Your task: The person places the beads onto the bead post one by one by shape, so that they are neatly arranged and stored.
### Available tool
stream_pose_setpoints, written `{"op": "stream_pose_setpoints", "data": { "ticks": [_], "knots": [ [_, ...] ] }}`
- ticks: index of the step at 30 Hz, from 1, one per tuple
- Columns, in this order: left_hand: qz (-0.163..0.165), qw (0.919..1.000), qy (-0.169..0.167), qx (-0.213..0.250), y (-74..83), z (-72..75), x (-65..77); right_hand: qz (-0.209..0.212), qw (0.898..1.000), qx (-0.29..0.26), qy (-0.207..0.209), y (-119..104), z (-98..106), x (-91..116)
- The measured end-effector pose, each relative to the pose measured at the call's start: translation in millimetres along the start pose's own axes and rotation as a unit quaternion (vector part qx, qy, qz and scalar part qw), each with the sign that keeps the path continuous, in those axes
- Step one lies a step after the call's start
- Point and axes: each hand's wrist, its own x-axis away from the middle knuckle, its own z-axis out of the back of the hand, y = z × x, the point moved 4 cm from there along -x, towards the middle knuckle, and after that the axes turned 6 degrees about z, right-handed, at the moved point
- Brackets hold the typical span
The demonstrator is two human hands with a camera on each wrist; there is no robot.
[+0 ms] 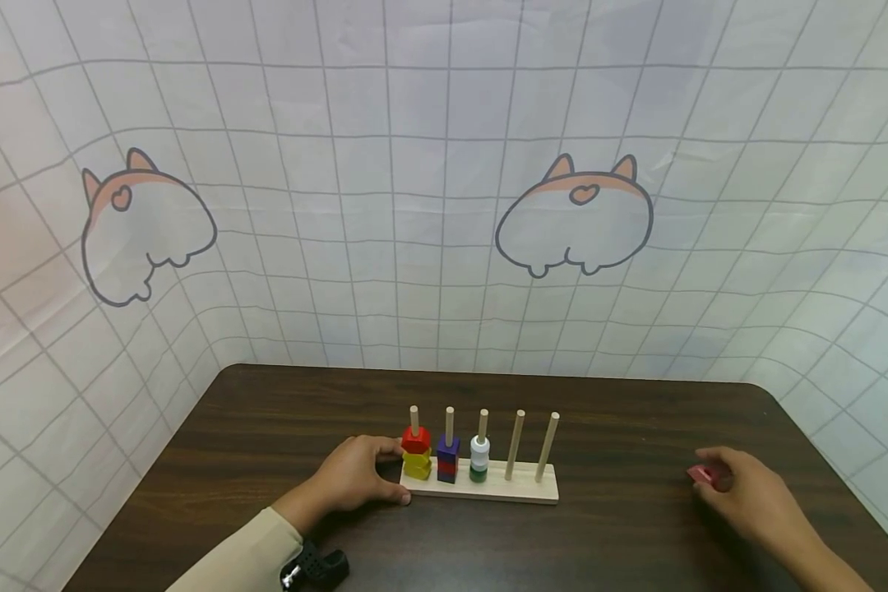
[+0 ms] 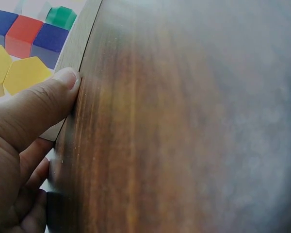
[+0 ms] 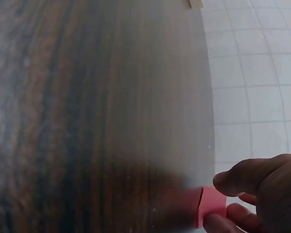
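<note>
A pale wooden stacking-peg board [image 1: 488, 488] lies on the dark table, with several upright pegs. My left hand [image 1: 351, 473] grips its left end, the thumb along the near edge and fingers behind. On the leftmost peg a red block [image 1: 416, 440] sits above yellow blocks [image 1: 417, 466]. The second peg carries a purple-red-purple stack [image 1: 447, 460], and the third has white pieces [image 1: 479, 450] over a green one [image 1: 478, 474]. Two right-hand pegs are bare. Far to the right, my right hand [image 1: 755, 493] pinches a pinkish-red block [image 3: 213, 204] between thumb and fingers, close over the table.
The dark wood-grain table [image 1: 599, 543] has rounded far corners. A white grid-patterned curtain [image 1: 444, 205] with cartoon animal drawings hangs behind it and along both sides. A black strap [image 1: 318, 566] is at the left wrist, by a beige sleeve [image 1: 244, 551].
</note>
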Motion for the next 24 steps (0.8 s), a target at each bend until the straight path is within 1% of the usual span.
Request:
{"op": "stream_pose_setpoints", "data": {
  "ticks": [5,9,16,21,24],
  "knots": [
    [-0.004,1.0000,-0.001,0.004,0.6,-0.3,0.0,-0.020,1.000,-0.005,-0.014,1,-3,-4],
    [-0.005,1.0000,-0.002,0.004,1.0,-0.3,0.2,-0.029,0.999,-0.001,-0.017,0,-6,-7],
    [-0.005,1.0000,0.000,0.001,0.3,-0.4,-0.1,-0.011,1.000,0.014,-0.004,-6,-11,-11],
    [-0.005,1.0000,0.001,0.002,0.3,-0.5,-0.5,-0.007,1.000,0.008,-0.007,-13,-14,-16],
    [-0.005,1.0000,0.002,0.002,-0.3,-0.6,-1.0,0.005,1.000,0.002,-0.008,-19,-16,-20]
  ]
}}
